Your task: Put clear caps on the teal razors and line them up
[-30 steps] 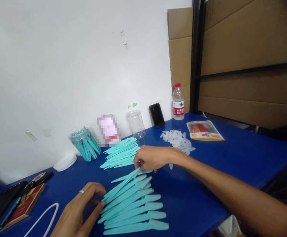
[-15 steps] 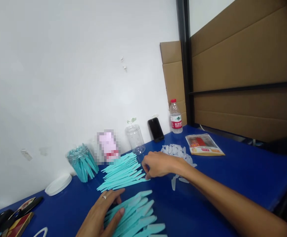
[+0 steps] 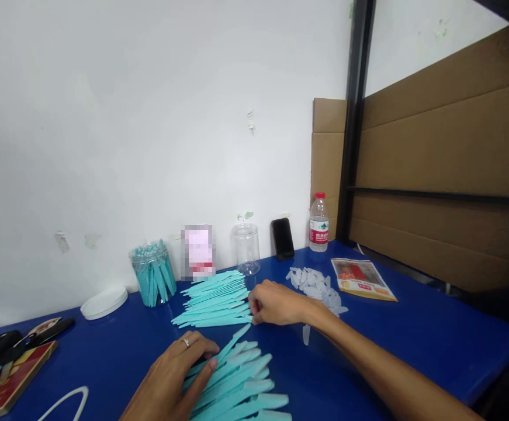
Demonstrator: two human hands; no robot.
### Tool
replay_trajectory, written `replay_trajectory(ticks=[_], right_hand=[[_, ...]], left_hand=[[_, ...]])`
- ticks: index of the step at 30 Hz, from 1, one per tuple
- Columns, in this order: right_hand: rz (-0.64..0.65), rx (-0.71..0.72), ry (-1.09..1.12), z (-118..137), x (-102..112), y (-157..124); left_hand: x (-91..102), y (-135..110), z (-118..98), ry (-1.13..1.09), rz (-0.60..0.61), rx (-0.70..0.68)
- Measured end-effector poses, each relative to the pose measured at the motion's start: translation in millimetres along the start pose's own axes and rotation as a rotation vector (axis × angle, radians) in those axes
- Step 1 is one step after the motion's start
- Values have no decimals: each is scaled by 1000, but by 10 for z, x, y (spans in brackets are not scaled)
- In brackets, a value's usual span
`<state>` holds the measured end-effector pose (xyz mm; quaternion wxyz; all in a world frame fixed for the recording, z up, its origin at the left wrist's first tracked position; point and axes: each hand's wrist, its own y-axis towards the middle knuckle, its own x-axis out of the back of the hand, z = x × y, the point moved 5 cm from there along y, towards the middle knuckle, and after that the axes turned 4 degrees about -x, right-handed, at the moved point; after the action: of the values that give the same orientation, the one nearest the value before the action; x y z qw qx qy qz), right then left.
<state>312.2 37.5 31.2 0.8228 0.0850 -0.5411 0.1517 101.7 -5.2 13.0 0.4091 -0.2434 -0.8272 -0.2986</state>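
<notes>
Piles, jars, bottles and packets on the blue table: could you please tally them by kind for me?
Teal piles: 2, far pile and near pile
Pale pile: 1
Jars: 2, filled jar and empty jar
Bottle: 1
Packet: 1
Total: 7

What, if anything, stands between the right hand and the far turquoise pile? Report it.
Nothing visible. The right hand is at the right end of the far turquoise pile; the clear jar stands behind the pile, not between.
</notes>
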Motion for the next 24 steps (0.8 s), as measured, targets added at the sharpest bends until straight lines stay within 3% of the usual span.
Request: replay_trajectory(ticks=[4, 7, 13, 19, 22, 24], right_hand=[[162, -69, 237, -79, -84, 42], [143, -30, 258, -95, -81, 72], [106, -18, 286, -92, -55, 60], [144, 36, 267, -78, -63, 35], [59, 91, 274, 2, 6, 14], [-24, 134, 273, 110, 58, -19]], left_hand=[[76, 4, 44, 18, -31, -8], [97, -4, 89, 73, -53, 11], [59, -11, 78, 37, 34, 6], [327, -13, 156, 37, -203, -1], [477, -25, 169, 173, -320, -52], [487, -22, 121, 279, -312, -106]])
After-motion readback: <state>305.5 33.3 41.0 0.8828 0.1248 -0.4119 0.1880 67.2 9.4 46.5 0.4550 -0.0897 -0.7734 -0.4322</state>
